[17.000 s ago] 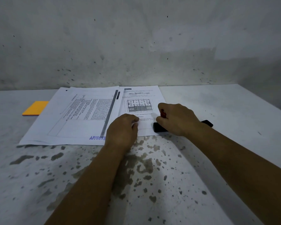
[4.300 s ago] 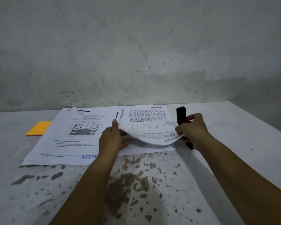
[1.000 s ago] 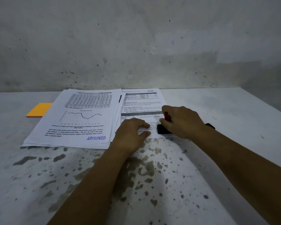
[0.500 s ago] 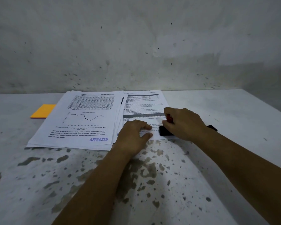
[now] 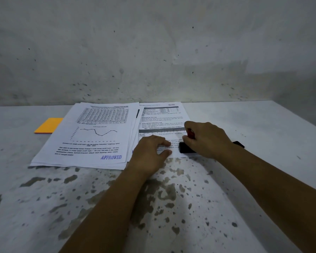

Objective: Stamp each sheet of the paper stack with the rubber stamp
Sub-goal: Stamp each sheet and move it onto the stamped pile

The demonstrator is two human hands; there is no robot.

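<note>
Stamp (image 5: pixel 185 148) sits pressed on the sheet (image 5: pixel 162 121) under the right hand's (image 5: pixel 208 139) curled fingers, inking it; just beside, the left hand's (image 5: pixel 150 152) spread fingers pin the paper against slipping.

Dim, grey-green cast overall. Brightest patch on paper stack (image 5: pixel 162 115) just beyond hands; falloff toward corners. Soft shadow under right hand (image 5: pixel 206 139) and along forearm, on table (image 5: pixel 263 125). No glare. Print near left hand (image 5: pixel 150 150) readable on top sheets, small text smeared. Wide-angle bend: table edges flare outward, forearms stretched at bottom.
</note>
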